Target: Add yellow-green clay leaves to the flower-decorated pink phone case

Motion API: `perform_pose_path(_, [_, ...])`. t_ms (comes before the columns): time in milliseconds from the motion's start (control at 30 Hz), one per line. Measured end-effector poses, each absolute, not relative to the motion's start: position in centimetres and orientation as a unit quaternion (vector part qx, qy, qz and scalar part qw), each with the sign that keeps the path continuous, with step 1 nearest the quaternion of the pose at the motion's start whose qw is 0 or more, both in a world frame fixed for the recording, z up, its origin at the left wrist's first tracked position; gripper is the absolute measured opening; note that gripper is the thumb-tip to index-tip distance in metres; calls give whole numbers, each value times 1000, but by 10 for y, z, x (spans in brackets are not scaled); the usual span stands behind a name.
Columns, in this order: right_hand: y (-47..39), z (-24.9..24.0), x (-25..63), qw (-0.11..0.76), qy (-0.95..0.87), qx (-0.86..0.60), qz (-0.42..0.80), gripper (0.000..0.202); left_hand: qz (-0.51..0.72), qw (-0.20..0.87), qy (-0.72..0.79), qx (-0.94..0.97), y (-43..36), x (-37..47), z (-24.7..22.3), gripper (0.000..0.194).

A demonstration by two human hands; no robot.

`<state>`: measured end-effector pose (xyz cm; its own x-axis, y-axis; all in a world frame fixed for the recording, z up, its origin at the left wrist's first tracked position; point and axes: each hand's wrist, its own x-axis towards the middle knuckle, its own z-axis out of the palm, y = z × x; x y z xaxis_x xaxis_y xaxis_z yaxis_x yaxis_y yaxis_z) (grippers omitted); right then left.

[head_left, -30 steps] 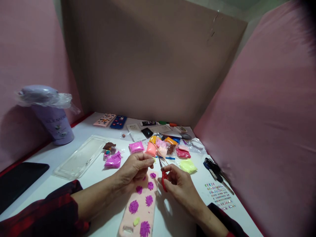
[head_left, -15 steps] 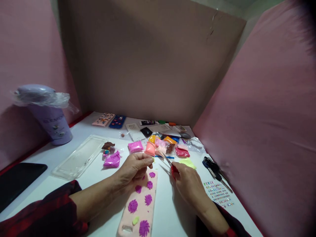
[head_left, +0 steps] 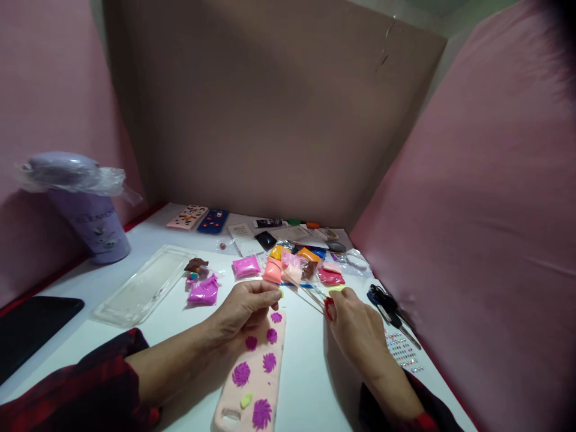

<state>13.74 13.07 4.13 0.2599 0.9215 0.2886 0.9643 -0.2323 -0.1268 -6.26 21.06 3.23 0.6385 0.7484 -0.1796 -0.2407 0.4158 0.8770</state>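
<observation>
My left hand point(head_left: 246, 307) pinches a tiny yellow-green bit of clay point(head_left: 281, 293) between thumb and fingers, just above the top end of a pale pink phone case point(head_left: 252, 372) dotted with purple clay flowers. My right hand point(head_left: 355, 327) holds small red-handled scissors point(head_left: 315, 295), their blades pointing left toward the clay packets, and rests on the white table to the right of the case. A yellow-green clay packet point(head_left: 337, 289) lies partly hidden under that hand.
Several clay packets point(head_left: 288, 267) lie past the hands. A clear plastic tray point(head_left: 144, 287), purple lidded cup point(head_left: 92, 213) and black tablet point(head_left: 31, 327) are left. Keys point(head_left: 389, 305) and a gem sticker sheet point(head_left: 402, 354) are right. Panels wall the table.
My right hand has carried the scissors away from the left hand, rightward and farther out, over the yellow-green packet. My left hand has barely moved.
</observation>
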Motion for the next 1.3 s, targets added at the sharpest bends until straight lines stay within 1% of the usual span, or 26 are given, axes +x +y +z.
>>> perform_pose_path(67, [128, 45, 127, 173, -630, -754, -64, 21, 311, 793, 290, 437, 209, -62, 32, 22])
perform_pose_path(133, [125, 48, 113, 238, -668, -705, -9, 21, 304, 794, 294, 437, 206, -61, 33, 22])
perform_pose_path(167, [123, 48, 106, 316, -675, -663, 70, 19, 299, 793, 298, 440, 205, -61, 33, 22])
perform_pose_path(200, [122, 48, 100, 371, -668, -629, 142, 18, 294, 790, 303, 445, 204, -61, 33, 22])
perform_pose_path(267, [121, 45, 91, 436, -640, -587, 237, 17, 288, 779, 313, 460, 202, -61, 34, 23])
perform_pose_path(333, [121, 41, 86, 461, -617, -574, 278, 16, 288, 769, 315, 476, 202, -60, 33, 24])
perform_pose_path(467, [123, 36, 87, 483, -596, -567, 301, 18, 285, 759, 301, 502, 202, -59, 34, 25])
perform_pose_path(600, [124, 35, 87, 494, -581, -571, 306, 22, 287, 751, 306, 511, 200, -60, 36, 22])
perform_pose_path(833, [124, 37, 88, 512, -544, -549, 375, 19, 286, 748, 295, 522, 201, -60, 36, 23])
perform_pose_path(1000, [123, 41, 90, 494, -547, -565, 369, 17, 297, 745, 284, 526, 200, -61, 42, 30])
perform_pose_path(1200, [122, 38, 91, 484, -571, -565, 348, 19, 280, 733, 301, 542, 199, -60, 43, 22])
perform_pose_path(1300, [122, 37, 91, 487, -569, -562, 352, 20, 285, 736, 313, 529, 199, -59, 42, 21])
